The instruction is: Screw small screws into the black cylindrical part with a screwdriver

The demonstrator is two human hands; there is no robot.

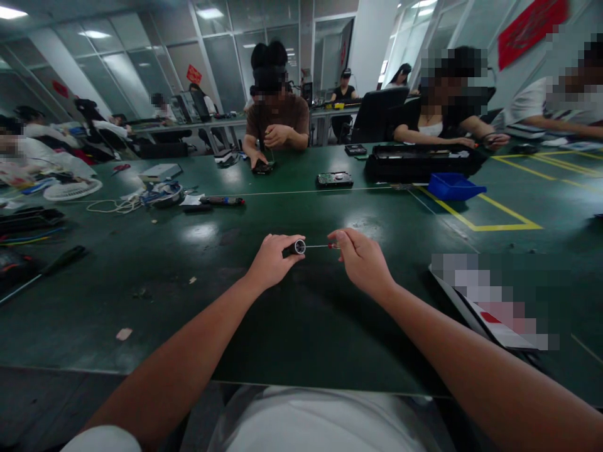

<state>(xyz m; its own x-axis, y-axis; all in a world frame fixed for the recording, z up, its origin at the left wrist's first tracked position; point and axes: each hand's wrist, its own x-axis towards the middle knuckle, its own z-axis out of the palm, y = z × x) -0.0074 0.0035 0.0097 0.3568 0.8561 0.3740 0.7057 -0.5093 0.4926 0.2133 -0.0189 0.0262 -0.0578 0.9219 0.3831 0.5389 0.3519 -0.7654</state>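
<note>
Just above the green table point(301, 333), both of my hands work close together in the middle of the view. My left hand point(273, 258) is closed around a small dark cylinder point(299, 247) with a pale ring at its round end; its exact kind is unclear. Closed on the reddish handle of a thin screwdriver point(316, 246) is my right hand point(362, 257). The screwdriver's shaft lies level and points left, its tip at the side of the cylinder. Whether the tip sits in a screw is too small to see.
Across the table a person point(277, 119) handles a dark part. A hard drive point(334, 179), a blue tray point(455, 186) and a long black housing point(424, 164) lie toward the back. A long screwdriver point(66, 258) rests at left, a white booklet point(485, 314) at right.
</note>
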